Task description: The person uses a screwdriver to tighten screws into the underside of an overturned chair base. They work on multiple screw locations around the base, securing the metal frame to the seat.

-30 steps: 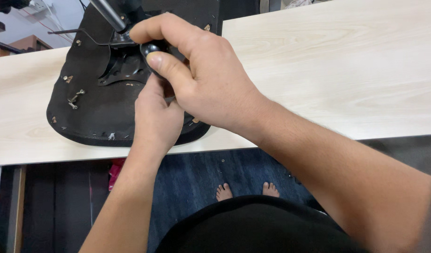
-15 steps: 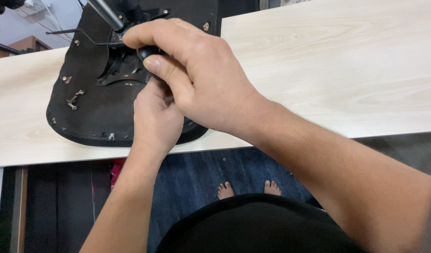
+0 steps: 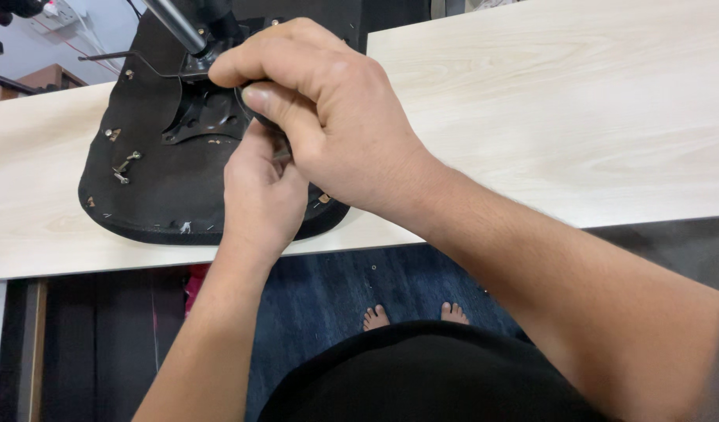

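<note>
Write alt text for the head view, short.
Two bare hands work on the underside of an upturned black chair seat lying on a pale wooden table. The right hand pinches a small dark part over the left hand, beside the metal mounting plate and gas-lift column.

seat: black chair base, upside down | on table edge | dark knob mostly hidden

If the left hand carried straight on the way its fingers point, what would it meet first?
Probably the small black part pinched by the right hand, directly above the left hand; beyond it lies the metal bracket. Depth is unclear.
</note>
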